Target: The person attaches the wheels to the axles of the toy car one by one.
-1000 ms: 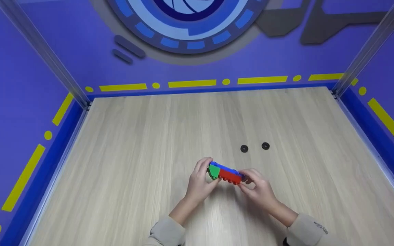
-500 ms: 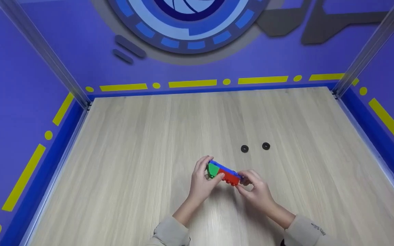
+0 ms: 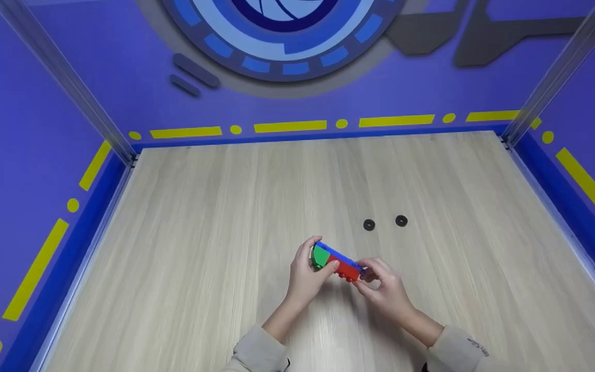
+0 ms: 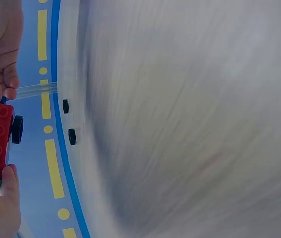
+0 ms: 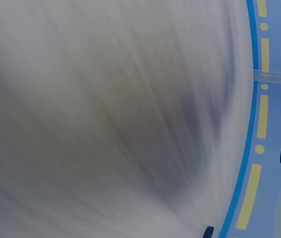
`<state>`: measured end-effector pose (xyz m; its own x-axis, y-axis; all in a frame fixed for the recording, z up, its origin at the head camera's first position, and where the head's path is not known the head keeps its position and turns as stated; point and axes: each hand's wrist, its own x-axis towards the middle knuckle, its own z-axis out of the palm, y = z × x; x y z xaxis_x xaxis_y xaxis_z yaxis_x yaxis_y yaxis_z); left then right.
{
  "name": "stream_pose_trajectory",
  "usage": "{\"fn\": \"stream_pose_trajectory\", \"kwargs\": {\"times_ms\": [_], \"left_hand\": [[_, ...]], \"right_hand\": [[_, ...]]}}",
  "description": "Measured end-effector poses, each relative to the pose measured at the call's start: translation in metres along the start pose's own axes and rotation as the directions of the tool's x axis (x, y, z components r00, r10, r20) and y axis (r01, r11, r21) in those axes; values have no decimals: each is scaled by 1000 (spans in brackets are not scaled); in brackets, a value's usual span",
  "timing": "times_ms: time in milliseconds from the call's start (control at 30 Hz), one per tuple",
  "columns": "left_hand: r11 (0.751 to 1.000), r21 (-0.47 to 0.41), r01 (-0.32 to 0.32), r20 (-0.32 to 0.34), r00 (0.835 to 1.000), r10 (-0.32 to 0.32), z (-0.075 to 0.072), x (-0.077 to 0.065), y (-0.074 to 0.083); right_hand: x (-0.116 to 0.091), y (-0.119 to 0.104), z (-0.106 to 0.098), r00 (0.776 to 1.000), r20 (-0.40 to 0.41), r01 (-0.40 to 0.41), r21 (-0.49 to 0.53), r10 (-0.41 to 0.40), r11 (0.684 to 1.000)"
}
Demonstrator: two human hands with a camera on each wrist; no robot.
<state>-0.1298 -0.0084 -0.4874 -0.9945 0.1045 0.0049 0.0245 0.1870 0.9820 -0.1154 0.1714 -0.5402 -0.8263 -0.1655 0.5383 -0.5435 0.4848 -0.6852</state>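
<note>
left hand (image 3: 305, 276): grip holds green left end of toy brick vehicle (image 3: 345, 269) | right hand (image 3: 388, 290): grip pinches its right end | vehicle: above near half of walled tabletop (image 3: 199, 217) | two black wheels (image 3: 401, 224): on tabletop, farther right

Tabletop (image 3: 199, 232) was pale wood-grain, streaks running away from the fingers (image 3: 375, 264). Two black discs lay flat on it, apart: near disc (image 3: 366, 226) straight beyond the right fingers, far disc (image 3: 398, 222) further right, slightly farther out.
</note>
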Motion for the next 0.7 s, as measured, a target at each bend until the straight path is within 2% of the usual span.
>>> {"fn": "stream_pose_trajectory", "kwargs": {"times_ms": [67,300,367,533,700], "left_hand": [[1000,-10,-5,3,1000,5,-1,1,-3],[1000,-20,5,-11,1000,-5,-5,13,-39],[1000,-22,-1,-22,1000,1,-8,15,-44],[999,-34,25,-54,998,-27,-14,18,-47],[997,-37,61,-71,995,-64,-17,15,-33]], "right_hand": [[1,0,-1,1000,29,-5,5,4,1000],[7,3,-9,993,110,-40,-15,41,999],[11,3,-12,990,122,-70,-19,72,997],[24,11,-18,966,153,-208,-26,209,978],[41,31,-20,914,159,-373,-37,374,927]]}}
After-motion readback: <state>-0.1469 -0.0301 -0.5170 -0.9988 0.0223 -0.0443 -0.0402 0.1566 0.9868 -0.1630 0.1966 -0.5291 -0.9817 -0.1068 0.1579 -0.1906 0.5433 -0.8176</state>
